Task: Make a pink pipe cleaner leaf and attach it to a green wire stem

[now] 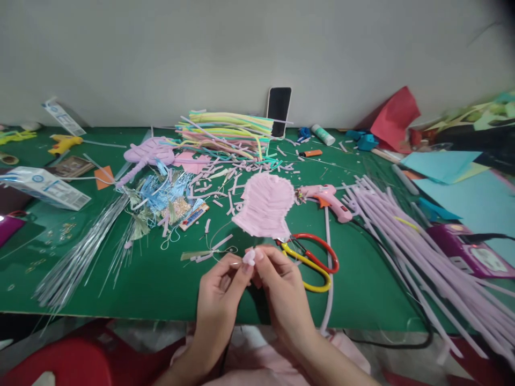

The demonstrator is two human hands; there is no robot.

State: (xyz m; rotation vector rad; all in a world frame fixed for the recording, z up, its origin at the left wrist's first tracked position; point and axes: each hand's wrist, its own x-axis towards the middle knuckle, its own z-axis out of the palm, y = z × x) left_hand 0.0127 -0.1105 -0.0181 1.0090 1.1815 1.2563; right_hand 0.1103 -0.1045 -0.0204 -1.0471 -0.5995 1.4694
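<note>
Between the fingertips of both hands is a small curled piece of lilac pipe cleaner. My left hand pinches it from the left, and my right hand pinches it from the right, the two nearly touching. Just beyond them lies a flat, ribbed shape made of lilac pipe cleaner. Scissors with one red and one yellow handle lie beside my right hand, their blades partly under the ribbed shape. A pink glue gun rests to the right of that shape. Cut lilac bits lie left of my fingers.
Long lilac pipe cleaners spread over the right side, near a purple device. Colored pipe cleaners are stacked at the back before a propped phone. Blue tassels and wire stems lie left on the green table.
</note>
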